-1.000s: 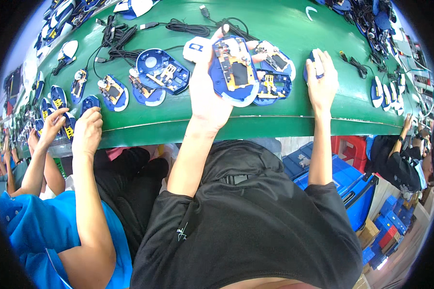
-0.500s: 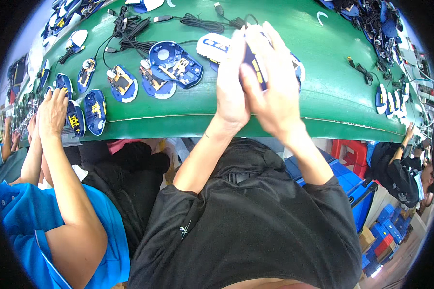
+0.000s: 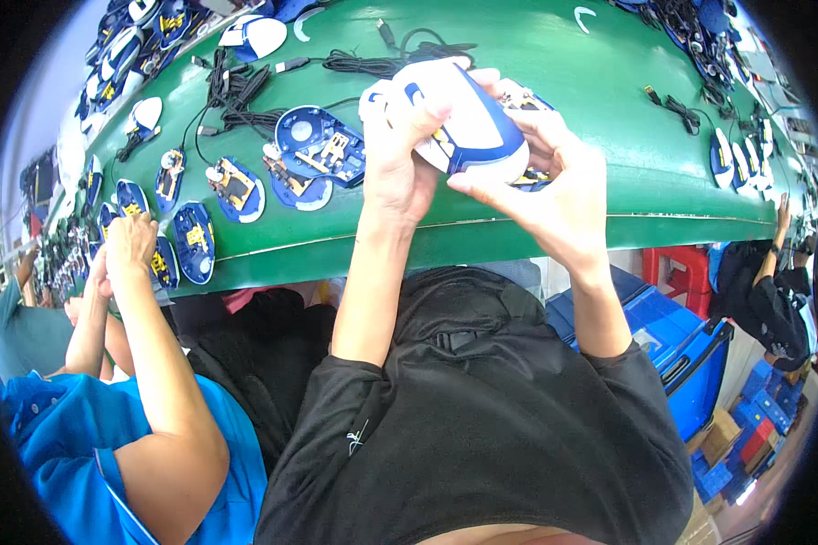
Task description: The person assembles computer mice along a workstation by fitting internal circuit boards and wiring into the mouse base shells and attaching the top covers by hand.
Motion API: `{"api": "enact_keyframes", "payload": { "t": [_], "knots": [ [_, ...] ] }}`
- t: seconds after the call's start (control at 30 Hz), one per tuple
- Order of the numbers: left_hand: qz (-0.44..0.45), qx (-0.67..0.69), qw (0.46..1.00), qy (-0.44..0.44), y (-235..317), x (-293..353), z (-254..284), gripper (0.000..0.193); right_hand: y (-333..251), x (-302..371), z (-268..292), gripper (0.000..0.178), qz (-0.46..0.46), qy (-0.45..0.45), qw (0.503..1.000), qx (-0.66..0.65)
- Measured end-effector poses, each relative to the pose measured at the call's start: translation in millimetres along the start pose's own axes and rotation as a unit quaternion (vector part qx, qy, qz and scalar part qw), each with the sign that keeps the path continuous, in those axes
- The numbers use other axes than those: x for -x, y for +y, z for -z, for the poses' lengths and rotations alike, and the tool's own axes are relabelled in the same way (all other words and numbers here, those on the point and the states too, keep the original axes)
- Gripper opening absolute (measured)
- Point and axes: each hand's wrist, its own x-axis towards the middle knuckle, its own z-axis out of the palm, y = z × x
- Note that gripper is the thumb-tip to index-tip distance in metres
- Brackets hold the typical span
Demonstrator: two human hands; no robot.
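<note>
A white and blue computer mouse is held up over the green table, its white top showing. My left hand grips it from the left with the thumb on the shell. On the other side, my right hand has its fingers and thumb closed about the shell's lower right edge. Just left of my left hand, a blue mouse shell lies open, overlapping a mouse base with a circuit board. Other mouse parts show partly behind my right hand.
More mouse bases lie to the left, near black coiled cables. A co-worker's hand works beside open shells at the left. White and blue shells stand in a row at the right. A blue crate sits below the table.
The mouse has turned from between my pressed palms to show its white top. My hands have moved apart to its two sides. The view has shifted slightly.
</note>
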Motion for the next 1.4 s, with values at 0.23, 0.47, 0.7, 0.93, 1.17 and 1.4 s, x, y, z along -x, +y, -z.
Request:
{"api": "enact_keyframes", "payload": {
  "t": [0.23,0.47,0.7,0.93,1.17,1.4],
  "knots": [
    [-0.039,-0.008,0.992,0.123,-17.2,-0.8,-17.3,0.044,16.5,-1.3,-5.2,0.054,0.091,0.072,0.993,-0.006],
    [-0.062,-0.079,0.992,0.078,-19.6,3.7,-10.8,0.045,19.9,-2.3,5.3,0.054,0.095,0.023,0.994,-0.058],
    [-0.079,-0.156,0.98,0.097,-23.0,-19.4,-44.6,0.04,12.4,-22.7,14.9,0.048,0.128,0.077,0.987,-0.067],
    [-0.15,-0.047,0.987,-0.012,-1.7,-33.8,-46.6,0.035,7.0,-86.0,137.9,0.028,0.096,0.14,0.981,-0.097],
    [-0.193,-0.677,0.709,-0.048,-20.0,35.7,4.9,0.03,120.7,-88.3,275.0,0.048,-0.166,0.349,0.895,0.224],
    [-0.169,-0.82,0.541,-0.073,-17.1,-23.7,-3.7,0.018,53.4,-9.5,69.3,0.071,0.185,0.015,0.907,0.379]
  ]
}}
